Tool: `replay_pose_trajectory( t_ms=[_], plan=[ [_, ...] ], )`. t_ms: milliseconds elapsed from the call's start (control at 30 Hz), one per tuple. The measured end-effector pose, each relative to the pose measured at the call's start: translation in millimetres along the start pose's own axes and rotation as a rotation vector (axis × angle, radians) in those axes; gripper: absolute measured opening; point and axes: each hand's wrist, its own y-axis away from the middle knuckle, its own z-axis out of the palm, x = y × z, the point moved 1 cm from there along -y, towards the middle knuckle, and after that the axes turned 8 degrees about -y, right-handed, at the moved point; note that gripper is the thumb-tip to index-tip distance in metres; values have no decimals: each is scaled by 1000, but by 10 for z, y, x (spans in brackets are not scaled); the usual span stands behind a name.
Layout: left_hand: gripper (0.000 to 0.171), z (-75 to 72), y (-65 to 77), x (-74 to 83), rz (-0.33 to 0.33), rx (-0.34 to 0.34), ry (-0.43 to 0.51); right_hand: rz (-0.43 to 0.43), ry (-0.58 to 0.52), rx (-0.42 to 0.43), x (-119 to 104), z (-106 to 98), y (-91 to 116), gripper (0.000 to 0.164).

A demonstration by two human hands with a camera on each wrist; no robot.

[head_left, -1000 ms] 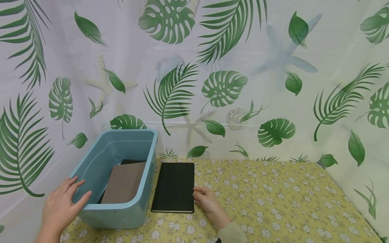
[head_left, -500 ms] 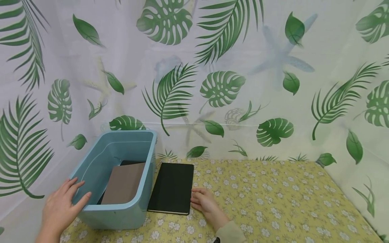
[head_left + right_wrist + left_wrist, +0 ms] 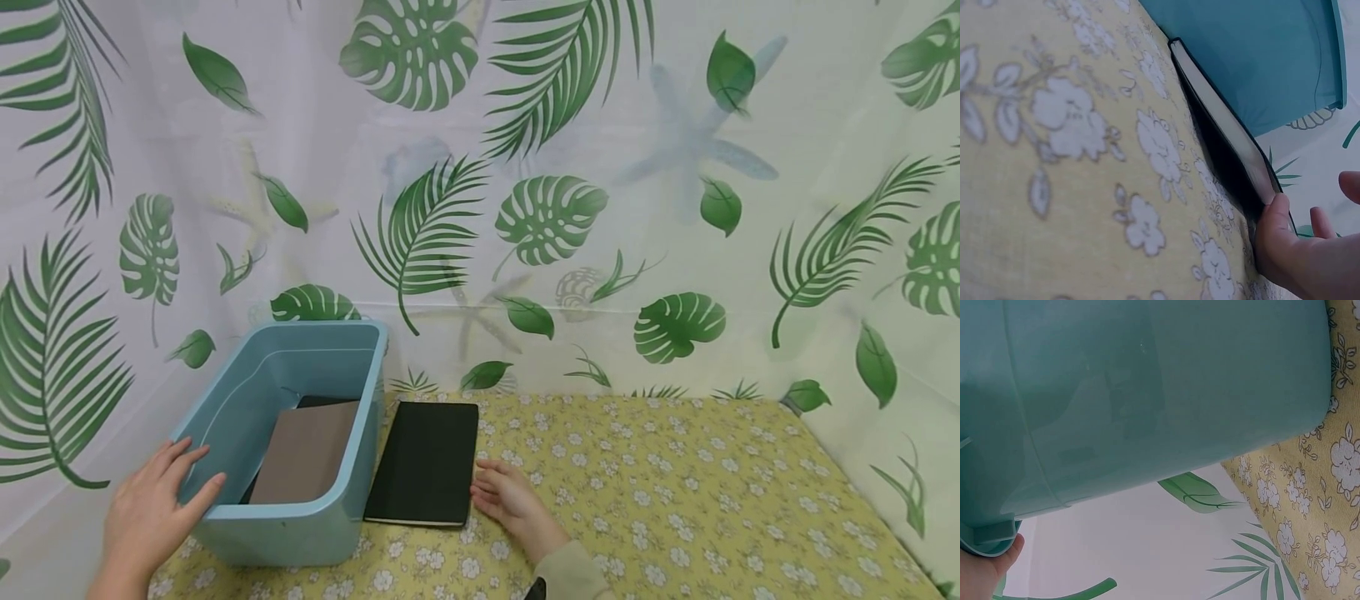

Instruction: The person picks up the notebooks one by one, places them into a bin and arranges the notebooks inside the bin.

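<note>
A light blue plastic bin (image 3: 283,540) stands on the left. My left hand (image 3: 153,510) holds its near left corner, fingers over the rim; the left wrist view shows a finger (image 3: 1012,551) against the outside of the lip. Right beside the bin a black notebook (image 3: 426,462) lies flat and shut on the table, slightly slanted. My right hand (image 3: 513,502) touches the notebook's right edge with loosely bent fingers. In the right wrist view one fingertip (image 3: 1277,205) meets the page edges, and the thumb (image 3: 1350,185) stays apart from the cover.
Inside the bin lies a brown-grey flat book or notebook (image 3: 307,454), with dark items partly showing beneath and behind it. Yellow flowered cloth (image 3: 675,492) covers the table. A white leaf-print curtain (image 3: 600,142) hangs behind and at both sides.
The notebook's near end has swung left toward the bin, so it now lies slanted. My right hand has shifted slightly left with it. The left hand and bin have stayed put.
</note>
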Motion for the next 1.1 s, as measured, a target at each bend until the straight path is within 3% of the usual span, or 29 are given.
replay_pose_trajectory(
  t_ms=[400,800,1100],
  plan=[
    [56,-11,3,1,0,-19,-8,-2,68,-33,15,13,-23,47],
    [56,-2,-3,-3,-5,-4,1,-62,138,-45,-21,138,-116,48],
    [56,-12,-4,-4,-2,-4,-5,-89,253,-208,-76,313,-176,54]
  ],
)
